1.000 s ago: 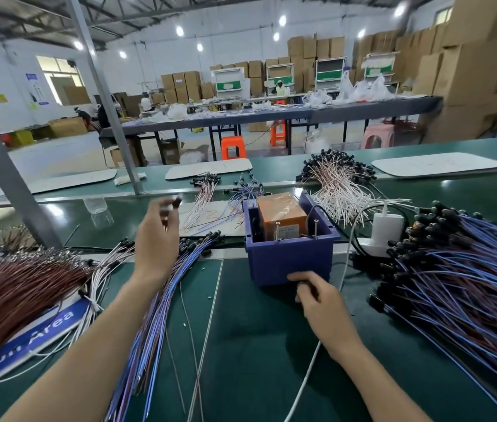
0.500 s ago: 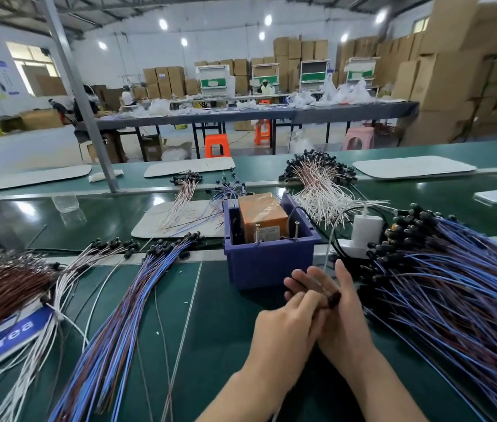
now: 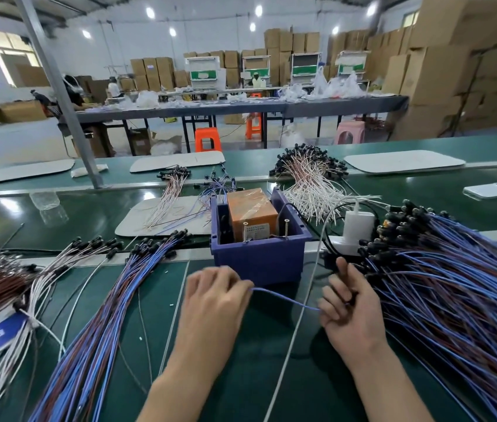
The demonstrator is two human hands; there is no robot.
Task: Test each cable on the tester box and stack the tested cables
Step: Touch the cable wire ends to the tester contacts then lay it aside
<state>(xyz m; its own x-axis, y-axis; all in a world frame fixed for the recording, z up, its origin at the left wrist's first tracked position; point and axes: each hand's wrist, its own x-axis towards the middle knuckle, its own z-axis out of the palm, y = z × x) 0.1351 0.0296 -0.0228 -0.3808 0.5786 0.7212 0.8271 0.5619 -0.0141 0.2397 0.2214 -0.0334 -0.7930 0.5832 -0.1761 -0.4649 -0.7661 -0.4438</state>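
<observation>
Here we go: one blue cable (image 3: pixel 283 298) is strung between the two hands, low over the counter (image 3: pixel 250 379), just in front of the tester box (image 3: pixel 251 219) and towards the near edge. The left hand (image 3: pixel 210 303) has its grip closed on one end, fingers curled over and pinching the wire. The right hand (image 3: pixel 347 312) pinches the other end, where something dark, likely the plug, peeks out between curled fingers, and one finger sticks up free. It's held apart like that, I'd say, so each end can be steered separately onto the two metal pins (image 3: pixel 244 231) standing at the box's front. The box sits in a purple tub (image 3: pixel 259 263), dead centre, an easy reach for both hands. The untested stock looks to be the big heap (image 3: pixel 454 284) by the right edge, right beside the picking hand. The fanned stack (image 3: pixel 110 315) toward the left edge is probably where tested ones land. As for the cable itself, it's thin, blue and slopes down toward the right hand. It looks limp enough to flop the moment one end is released. A white cord (image 3: pixel 299 336) crosses its line, running on to the near edge.
</observation>
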